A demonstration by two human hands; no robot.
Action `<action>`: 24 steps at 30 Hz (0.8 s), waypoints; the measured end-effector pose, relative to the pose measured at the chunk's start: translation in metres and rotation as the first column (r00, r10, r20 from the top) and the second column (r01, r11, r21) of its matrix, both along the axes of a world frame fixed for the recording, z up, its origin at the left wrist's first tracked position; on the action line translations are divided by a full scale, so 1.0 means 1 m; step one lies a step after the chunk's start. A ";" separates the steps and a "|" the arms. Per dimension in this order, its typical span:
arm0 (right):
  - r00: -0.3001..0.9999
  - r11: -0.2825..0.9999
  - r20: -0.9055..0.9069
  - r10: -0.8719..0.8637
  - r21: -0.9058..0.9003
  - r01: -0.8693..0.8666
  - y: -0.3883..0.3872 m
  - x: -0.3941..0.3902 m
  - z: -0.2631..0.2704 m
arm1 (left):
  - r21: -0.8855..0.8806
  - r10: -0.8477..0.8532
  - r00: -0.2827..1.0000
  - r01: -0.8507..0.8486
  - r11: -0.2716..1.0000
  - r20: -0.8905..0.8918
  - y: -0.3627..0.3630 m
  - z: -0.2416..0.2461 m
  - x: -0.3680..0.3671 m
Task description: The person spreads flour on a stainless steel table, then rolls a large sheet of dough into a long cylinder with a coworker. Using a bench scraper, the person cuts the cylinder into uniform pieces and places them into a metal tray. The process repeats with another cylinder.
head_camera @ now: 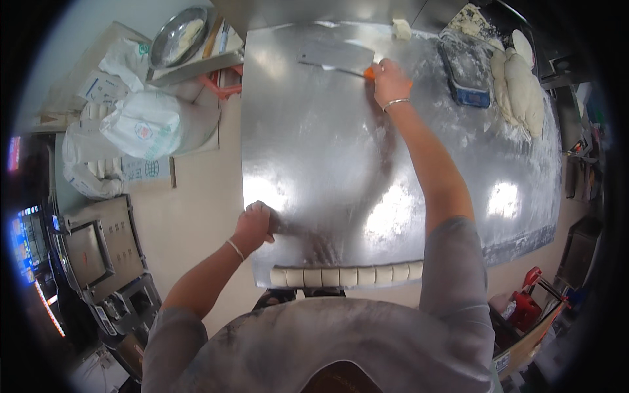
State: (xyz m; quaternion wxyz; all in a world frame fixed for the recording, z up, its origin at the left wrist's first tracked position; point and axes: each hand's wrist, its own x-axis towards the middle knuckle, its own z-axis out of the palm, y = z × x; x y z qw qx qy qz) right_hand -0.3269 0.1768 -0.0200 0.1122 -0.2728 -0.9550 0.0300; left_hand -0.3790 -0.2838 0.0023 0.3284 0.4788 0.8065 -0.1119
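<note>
My right hand [390,81] grips the orange handle of a cleaver [339,53] near the far side of a steel worktable [314,137]. Its broad blade points left, over the tabletop. At the table's left edge is my left hand [254,226], fingers curled, with nothing visible in it; whether it touches the edge is unclear. Along the near edge, right in front of my body, lies a row of cut dough pieces [346,276], side by side. My right sleeve hides whatever lies past the row's right end.
A floury kitchen scale [469,93] and large dough pieces [521,88] occupy the far right. One small dough lump [402,29] sits at the back edge. Left of the table are a metal bowl [178,37] on a shelf and white sacks [147,123].
</note>
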 end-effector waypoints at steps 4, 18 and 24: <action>0.982 0.992 -0.151 0.111 -0.037 -0.117 -0.058 0.025 -0.002 | 0.041 -0.036 0.999 0.037 0.998 -0.013 -0.004 -0.010 -0.004; 0.892 0.716 0.019 0.451 -0.604 -0.349 -0.375 0.241 0.029 | 0.157 -0.009 0.976 -0.026 0.987 0.215 -0.030 0.005 0.012; 0.825 0.824 0.188 0.533 -0.337 -0.455 -0.402 0.240 0.009 | 0.601 -0.279 0.958 0.183 0.778 0.070 -0.098 -0.007 0.110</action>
